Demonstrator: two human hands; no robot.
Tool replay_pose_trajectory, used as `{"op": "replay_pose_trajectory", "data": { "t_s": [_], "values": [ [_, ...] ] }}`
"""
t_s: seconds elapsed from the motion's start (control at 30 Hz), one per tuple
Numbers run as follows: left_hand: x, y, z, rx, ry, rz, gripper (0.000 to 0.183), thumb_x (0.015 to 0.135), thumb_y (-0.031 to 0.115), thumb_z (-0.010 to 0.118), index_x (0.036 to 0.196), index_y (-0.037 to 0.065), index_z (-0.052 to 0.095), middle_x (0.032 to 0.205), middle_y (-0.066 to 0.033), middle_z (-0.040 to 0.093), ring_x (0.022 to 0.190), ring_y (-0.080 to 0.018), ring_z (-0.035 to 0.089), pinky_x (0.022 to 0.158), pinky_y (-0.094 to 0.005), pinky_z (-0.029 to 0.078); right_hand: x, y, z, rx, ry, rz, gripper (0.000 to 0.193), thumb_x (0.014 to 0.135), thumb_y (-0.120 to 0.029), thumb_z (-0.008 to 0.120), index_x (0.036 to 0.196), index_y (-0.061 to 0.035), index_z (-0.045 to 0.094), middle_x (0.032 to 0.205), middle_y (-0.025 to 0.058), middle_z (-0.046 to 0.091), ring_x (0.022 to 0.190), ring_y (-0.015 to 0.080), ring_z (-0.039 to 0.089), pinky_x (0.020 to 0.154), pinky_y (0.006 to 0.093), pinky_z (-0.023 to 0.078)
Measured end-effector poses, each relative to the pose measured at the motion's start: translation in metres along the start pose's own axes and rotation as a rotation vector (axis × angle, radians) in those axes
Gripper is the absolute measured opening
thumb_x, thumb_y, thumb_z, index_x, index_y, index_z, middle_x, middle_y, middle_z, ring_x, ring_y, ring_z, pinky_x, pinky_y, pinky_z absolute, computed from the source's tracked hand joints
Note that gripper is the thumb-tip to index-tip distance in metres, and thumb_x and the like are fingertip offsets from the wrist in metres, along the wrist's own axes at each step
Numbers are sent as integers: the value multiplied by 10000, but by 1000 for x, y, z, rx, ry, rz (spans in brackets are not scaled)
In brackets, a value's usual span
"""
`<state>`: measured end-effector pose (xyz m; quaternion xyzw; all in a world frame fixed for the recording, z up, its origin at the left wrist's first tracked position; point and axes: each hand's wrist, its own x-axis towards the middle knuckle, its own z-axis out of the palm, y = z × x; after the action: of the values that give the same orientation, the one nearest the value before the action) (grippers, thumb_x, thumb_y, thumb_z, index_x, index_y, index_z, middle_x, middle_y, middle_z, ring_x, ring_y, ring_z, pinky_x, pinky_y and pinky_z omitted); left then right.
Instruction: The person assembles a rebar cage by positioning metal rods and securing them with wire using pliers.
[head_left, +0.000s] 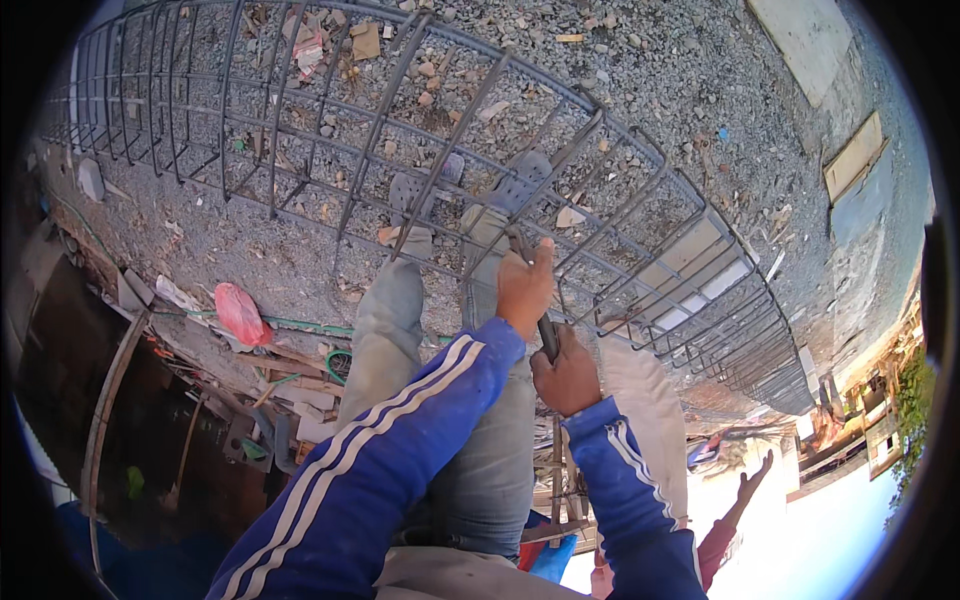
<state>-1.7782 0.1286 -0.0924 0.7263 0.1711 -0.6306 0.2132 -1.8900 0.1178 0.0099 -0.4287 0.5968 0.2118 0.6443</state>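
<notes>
Ahead of me runs a long rebar cage (pixel 375 122) of dark bars and stirrups, curving across the view. At its near side, my left hand (pixel 524 290) is closed around the upper part of a dark, long-handled hand tool (pixel 547 338), its thumb pointing up. Lower down, my right hand (pixel 567 372) wraps the tool's handle end. The tool's head lies close to a cage bar, partly covered by my left hand, so its exact kind is unclear. My shoes (pixel 520 182) show through the bars.
Gravelly ground (pixel 690 60) carries scraps and stones. A pink plastic bag (pixel 241 314) lies left, near a green hose (pixel 300 325). Boards (pixel 856 157) lie at right. Another person's light-trousered leg (pixel 640 400) stands beside my right arm; an outstretched hand (pixel 755 480) shows farther right.
</notes>
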Motion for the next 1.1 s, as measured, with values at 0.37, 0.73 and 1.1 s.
{"op": "replay_pose_trajectory", "data": {
  "t_s": [0.37, 0.73, 1.1],
  "values": [
    [30, -17, -65, -431, -571, -80, 333, 1007, 311, 365, 1130, 89, 580, 947, -29, 627, 855, -179, 611, 766, -362, 488, -1, 25, 94, 1731, -478, 114, 439, 942, -383, 538, 1150, 4, 512, 789, 45, 553, 613, 159, 566, 528, 316, 509],
    [29, -7, -65, -36, -477, 86, 307, 1004, 282, 388, 1046, 59, 594, 924, -107, 652, 868, -204, 642, 783, -410, 500, -4, -17, 39, -312, 374, 28, 545, 773, -340, 679, 1165, 13, 541, 909, 135, 658, 791, 276, 668, 723, 412, 540],
    [31, 21, -94, 905, -245, 943, 201, 930, 216, 499, 952, 37, 589, 839, -230, 628, 788, -436, 601, 712, -514, 477, 10, -25, -11, -351, -57, 148, 359, 866, -246, 615, 1099, 20, 552, 858, 199, 664, 710, 342, 663, 616, 409, 538]
  ]
}}
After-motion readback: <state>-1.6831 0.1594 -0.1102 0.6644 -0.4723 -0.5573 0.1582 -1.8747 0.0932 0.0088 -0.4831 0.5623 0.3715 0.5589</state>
